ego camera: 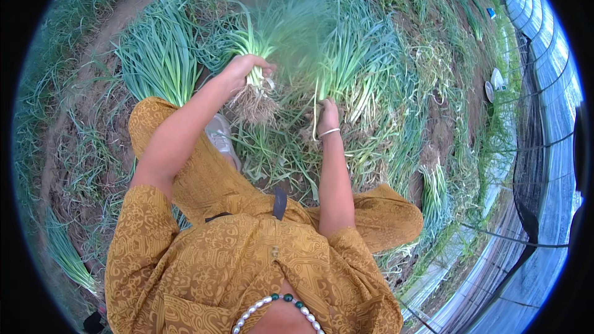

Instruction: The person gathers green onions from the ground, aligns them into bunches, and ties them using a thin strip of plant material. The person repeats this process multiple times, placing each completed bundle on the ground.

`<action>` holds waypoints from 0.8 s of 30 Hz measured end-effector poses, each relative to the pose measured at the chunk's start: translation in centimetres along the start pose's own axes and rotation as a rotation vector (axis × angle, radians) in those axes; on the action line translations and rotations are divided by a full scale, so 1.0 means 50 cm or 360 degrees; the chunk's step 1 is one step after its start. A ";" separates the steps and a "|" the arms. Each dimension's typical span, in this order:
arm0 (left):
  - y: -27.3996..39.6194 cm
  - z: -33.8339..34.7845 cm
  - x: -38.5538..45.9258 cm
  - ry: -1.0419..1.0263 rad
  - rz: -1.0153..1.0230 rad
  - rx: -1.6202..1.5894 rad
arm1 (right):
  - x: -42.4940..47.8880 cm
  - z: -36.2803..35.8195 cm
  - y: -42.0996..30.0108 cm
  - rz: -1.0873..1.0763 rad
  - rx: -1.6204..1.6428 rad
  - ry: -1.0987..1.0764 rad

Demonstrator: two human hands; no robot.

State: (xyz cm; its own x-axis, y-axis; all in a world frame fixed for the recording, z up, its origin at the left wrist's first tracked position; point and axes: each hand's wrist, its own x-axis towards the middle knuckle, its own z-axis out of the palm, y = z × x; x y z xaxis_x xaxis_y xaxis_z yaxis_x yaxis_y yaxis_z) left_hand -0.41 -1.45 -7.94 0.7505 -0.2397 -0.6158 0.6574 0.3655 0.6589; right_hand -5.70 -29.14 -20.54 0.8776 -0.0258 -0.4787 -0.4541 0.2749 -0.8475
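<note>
My left hand (246, 68) is wrapped around the pale lower stems of a bunch of green onions (253, 46). Its tangled, dry-looking roots (255, 105) hang below the fist, and its leaves point away from me. Lower and to the right, my right hand (328, 113), with a white band at the wrist, is curled at the stem bases of more green onions (341, 67). Its fingers are partly hidden. One thin yellowish stalk (316, 109) runs down beside it, with roots near the palm. A blurred patch covers the leaves between the hands.
A thick sheaf of green onions (162, 55) lies by my left knee. Smaller bundles lie at far left (69, 253) and right (435, 190). Loose leaves (278, 157) cover the soil between my legs, near my light shoe (222, 137). Plastic sheeting on hoops (552, 116) borders the right.
</note>
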 end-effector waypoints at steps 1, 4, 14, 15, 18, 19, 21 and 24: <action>-0.003 0.001 0.003 -0.0013 0.0002 0.0050 | -0.007 -0.006 0.004 0.0318 0.0480 -0.0219; -0.026 0.013 -0.008 0.0025 -0.0041 0.0056 | -0.050 0.001 -0.029 0.0534 0.0424 -0.0208; -0.083 0.024 -0.003 -0.0334 -0.0215 0.0113 | -0.163 0.143 -0.099 -0.0061 -0.0598 -0.0416; -0.087 0.045 -0.018 -0.0235 -0.0088 0.0251 | -0.165 0.150 -0.085 -0.0088 -0.0782 -0.0450; -0.084 0.035 -0.010 -0.0121 -0.0053 0.0327 | -0.204 0.187 -0.071 -0.0111 -0.0525 -0.0560; -0.062 0.043 -0.015 -0.0044 -0.0021 0.0295 | -0.208 0.181 -0.079 -0.0157 -0.0561 -0.0619; -0.031 0.035 -0.009 0.0004 0.0096 0.0078 | -0.220 0.135 -0.075 0.0007 -0.0489 -0.0626; 0.030 0.015 -0.027 0.0055 0.0190 -0.0083 | -0.288 0.089 -0.129 0.0000 -0.0465 -0.0479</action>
State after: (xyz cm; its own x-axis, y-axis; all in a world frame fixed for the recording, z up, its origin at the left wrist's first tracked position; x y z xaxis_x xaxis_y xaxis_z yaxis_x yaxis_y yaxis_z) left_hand -0.40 -1.26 -5.78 0.8199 -0.1610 -0.5494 0.5585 0.4363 0.7055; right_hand -14.71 -26.25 -7.19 0.8636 0.2684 -0.4269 -0.4404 -0.0106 -0.8977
